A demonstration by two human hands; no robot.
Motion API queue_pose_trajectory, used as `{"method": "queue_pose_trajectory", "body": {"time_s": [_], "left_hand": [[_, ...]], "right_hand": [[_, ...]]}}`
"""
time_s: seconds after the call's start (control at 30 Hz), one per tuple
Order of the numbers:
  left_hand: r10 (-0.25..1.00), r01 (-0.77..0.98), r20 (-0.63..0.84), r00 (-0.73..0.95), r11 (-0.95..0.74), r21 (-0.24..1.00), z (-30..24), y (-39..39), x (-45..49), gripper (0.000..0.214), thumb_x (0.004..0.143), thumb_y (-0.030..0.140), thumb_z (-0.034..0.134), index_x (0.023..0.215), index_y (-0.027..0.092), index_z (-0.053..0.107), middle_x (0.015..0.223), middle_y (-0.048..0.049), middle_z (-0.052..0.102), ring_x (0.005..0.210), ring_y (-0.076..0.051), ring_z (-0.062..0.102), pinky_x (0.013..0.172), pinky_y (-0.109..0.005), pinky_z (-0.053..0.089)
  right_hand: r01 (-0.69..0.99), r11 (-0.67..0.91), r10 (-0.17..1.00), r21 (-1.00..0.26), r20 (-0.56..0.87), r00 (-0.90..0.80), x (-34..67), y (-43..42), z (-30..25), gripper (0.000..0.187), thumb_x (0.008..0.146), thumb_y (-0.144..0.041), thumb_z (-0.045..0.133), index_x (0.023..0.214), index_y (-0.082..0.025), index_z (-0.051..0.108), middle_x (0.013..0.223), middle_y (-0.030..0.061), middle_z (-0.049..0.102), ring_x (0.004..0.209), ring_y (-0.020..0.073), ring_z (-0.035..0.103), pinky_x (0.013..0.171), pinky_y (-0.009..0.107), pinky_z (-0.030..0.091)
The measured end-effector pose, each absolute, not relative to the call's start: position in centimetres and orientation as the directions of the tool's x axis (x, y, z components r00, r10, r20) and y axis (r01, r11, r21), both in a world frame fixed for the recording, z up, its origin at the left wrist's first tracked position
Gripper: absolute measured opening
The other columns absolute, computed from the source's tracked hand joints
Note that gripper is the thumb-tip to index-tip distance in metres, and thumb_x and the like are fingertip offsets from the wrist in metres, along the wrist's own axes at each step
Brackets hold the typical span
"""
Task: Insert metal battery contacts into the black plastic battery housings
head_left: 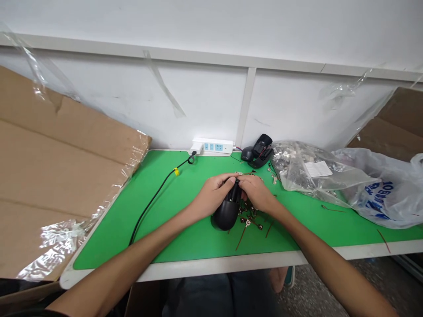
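A black rounded casing [226, 211] with an open hollow at its far end stands tilted over the green table mat. Round its left side and far end, my left hand [216, 191] is closed, the thumb on the upper edge. My right hand [257, 190] is closed too, its fingers pinching the casing's far right edge; any small part under the fingertips is hidden. Beside and beneath that hand lie several small metal pieces with red-brown wires [247, 223]. Farther back, black casing parts [261, 152] sit in a pile.
A white power strip [216, 146] with a plugged-in black cable [148, 204] lies against the wall. Clear plastic bags [317, 169], one filled with small parts, occupy the right side. A large cardboard sheet [59, 167] leans at the left. The table's white edge [224, 266] runs in front.
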State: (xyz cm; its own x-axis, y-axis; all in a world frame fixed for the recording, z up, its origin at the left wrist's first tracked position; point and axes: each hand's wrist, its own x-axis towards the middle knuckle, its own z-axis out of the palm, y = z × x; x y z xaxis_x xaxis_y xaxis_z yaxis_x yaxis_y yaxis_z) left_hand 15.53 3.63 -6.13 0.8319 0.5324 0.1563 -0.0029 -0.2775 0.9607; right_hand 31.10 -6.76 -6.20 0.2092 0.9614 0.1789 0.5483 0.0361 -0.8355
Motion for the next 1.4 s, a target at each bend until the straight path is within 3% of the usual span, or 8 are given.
{"method": "queue_pose_trajectory", "body": {"time_s": [0.3, 0.53, 0.77, 0.93, 1.13, 1.4], "left_hand": [[0.513, -0.016, 0.208, 0.833, -0.353, 0.935, -5.7, 3.4, 15.3, 0.048, 0.103, 0.048, 0.056, 0.136, 0.017, 0.071, 0.136, -0.0084, 0.072, 0.122, -0.028, 0.068, 0.111, -0.04, 0.049], [0.478, 0.02, 0.299, 0.826, -0.555, 0.832, -5.1, 3.2, 14.9, 0.042, 0.105, 0.045, 0.052, 0.133, 0.021, 0.073, 0.134, -0.0051, 0.073, 0.121, -0.026, 0.07, 0.11, -0.038, 0.051], [0.484, -0.005, 0.314, 0.817, -0.539, 0.842, -5.4, 3.4, 14.9, 0.04, 0.105, 0.044, 0.053, 0.13, 0.021, 0.075, 0.131, -0.0049, 0.075, 0.118, -0.025, 0.071, 0.107, -0.036, 0.051], [0.521, -0.073, 0.23, 0.822, -0.304, 0.95, -5.6, 3.5, 15.4, 0.044, 0.101, 0.047, 0.059, 0.127, 0.016, 0.076, 0.123, -0.009, 0.078, 0.112, -0.026, 0.071, 0.103, -0.037, 0.052], [0.522, -0.051, -0.022, 0.853, 0.125, 0.991, -5.6, 3.6, 15.7, 0.052, 0.094, 0.051, 0.067, 0.129, 0.014, 0.074, 0.104, -0.0126, 0.081, 0.09, -0.025, 0.074, 0.08, -0.035, 0.055], [0.484, -0.105, -0.056, 0.873, 0.3, 0.948, -5.8, 3.5, 15.5, 0.044, 0.094, 0.043, 0.063, 0.126, 0.014, 0.075, 0.103, -0.0126, 0.081, 0.088, -0.025, 0.074, 0.081, -0.035, 0.055]], "right_hand": [[0.513, 0.017, 0.96, -0.858, 0.158, 0.232, 31.1, -6.8, -6.3, 0.031, 0.092, -0.023, 0.042, 0.061, -0.022, 0.048, 0.055, -0.0022, 0.052, 0.055, 0.0153, 0.048, 0.055, 0.03, 0.03], [0.442, 0.021, 0.973, -0.897, 0.12, 0.198, 31.2, -6.7, -6.4, 0.028, 0.09, -0.027, 0.043, 0.063, -0.022, 0.046, 0.056, -0.003, 0.049, 0.056, 0.0152, 0.048, 0.054, 0.03, 0.031], [0.404, 0.004, 0.975, -0.915, 0.092, 0.2, 31.4, -6.6, -6.2, 0.028, 0.089, -0.03, 0.044, 0.063, -0.022, 0.047, 0.056, -0.0025, 0.051, 0.056, 0.0154, 0.05, 0.054, 0.029, 0.035], [0.32, 0.01, 0.982, -0.947, 0.07, 0.175, 31.3, -6.5, -6.3, 0.029, 0.088, -0.033, 0.045, 0.061, -0.023, 0.047, 0.055, -0.0015, 0.051, 0.054, 0.0158, 0.051, 0.054, 0.029, 0.039], [0.002, -0.057, 0.996, -0.998, -0.057, 0.069, 31.3, -6.5, -6.8, 0.043, 0.093, -0.055, 0.039, 0.071, -0.022, 0.057, 0.058, 0.0011, 0.057, 0.05, 0.0151, 0.051, 0.051, 0.028, 0.041], [-0.016, -0.089, 0.993, -0.996, -0.09, 0.075, 31.3, -6.5, -6.6, 0.064, 0.096, -0.073, 0.035, 0.066, -0.021, 0.058, 0.054, 0.0002, 0.056, 0.046, 0.0123, 0.048, 0.047, 0.025, 0.037]]}}
